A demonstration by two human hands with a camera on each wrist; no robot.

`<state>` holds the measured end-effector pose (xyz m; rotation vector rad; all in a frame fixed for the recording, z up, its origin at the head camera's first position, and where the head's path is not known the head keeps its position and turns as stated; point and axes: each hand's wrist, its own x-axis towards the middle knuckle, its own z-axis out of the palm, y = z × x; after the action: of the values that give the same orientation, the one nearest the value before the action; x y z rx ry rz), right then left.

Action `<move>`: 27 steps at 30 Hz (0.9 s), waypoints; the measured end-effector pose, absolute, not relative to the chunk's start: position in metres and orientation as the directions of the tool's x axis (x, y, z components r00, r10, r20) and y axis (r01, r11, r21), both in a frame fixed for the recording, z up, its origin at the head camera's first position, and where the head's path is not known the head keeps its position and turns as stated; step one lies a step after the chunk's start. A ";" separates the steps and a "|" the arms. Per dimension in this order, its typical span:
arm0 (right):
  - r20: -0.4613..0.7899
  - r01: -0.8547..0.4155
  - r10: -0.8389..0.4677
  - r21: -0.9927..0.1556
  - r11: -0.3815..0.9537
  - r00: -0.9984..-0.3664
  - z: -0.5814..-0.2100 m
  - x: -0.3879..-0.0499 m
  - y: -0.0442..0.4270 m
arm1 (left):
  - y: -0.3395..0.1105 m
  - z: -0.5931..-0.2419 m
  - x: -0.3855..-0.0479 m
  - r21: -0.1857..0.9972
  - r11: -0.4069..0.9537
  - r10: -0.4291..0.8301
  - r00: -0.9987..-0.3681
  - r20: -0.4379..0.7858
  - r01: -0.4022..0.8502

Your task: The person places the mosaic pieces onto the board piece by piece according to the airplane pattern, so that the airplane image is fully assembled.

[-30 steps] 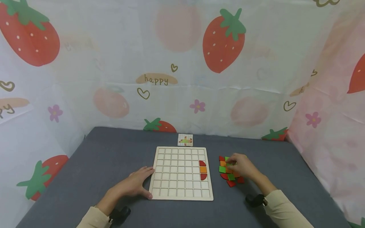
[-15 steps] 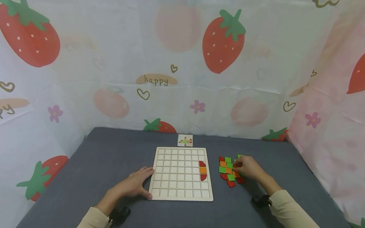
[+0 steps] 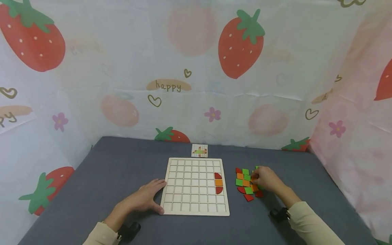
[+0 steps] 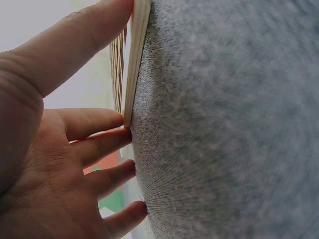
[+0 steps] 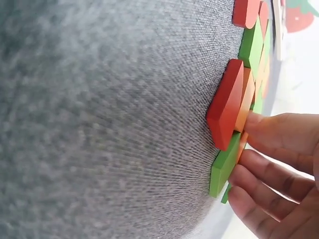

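Observation:
A pale wooden grid board point(image 3: 196, 213) lies flat in the head view. Along its right side, an orange square tile point(image 3: 218, 182) sits between two red rounded tiles point(image 3: 219, 190). My left hand point(image 3: 145, 196) rests at the board's left edge, thumb and fingers extended; the left wrist view shows fingertips touching the rim point(image 4: 132, 74). Over the right part of a cluster of loose tiles point(image 3: 246, 183), my right hand point(image 3: 267, 179) pinches an orange tile point(image 5: 242, 144) among its neighbours. A red tile point(image 5: 228, 104) and a green tile point(image 5: 224, 164) lie beside those fingers.
A small picture card point(image 3: 199, 150) with a coloured grid pattern lies behind the board. The dark grey tabletop point(image 3: 128, 160) surrounds everything, and a strawberry-print cloth point(image 3: 183, 112) hangs at the back and sides.
My right hand has moved right across the loose tiles since one second ago, uncovering green and orange ones; over the last half second it has hardly moved. My left hand stays put.

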<state>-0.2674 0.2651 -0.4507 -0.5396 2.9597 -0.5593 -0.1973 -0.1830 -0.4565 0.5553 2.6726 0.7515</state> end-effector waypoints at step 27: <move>0.036 -0.355 -0.370 -0.385 0.852 -0.928 -0.445 -0.269 0.263 | -0.183 -0.457 -0.200 0.537 0.798 0.433 -0.880 -0.195 0.273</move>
<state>-0.2695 0.2634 -0.4449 -0.5845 2.9855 -0.6094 -0.2002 -0.1826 -0.4568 0.5406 2.6774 0.7325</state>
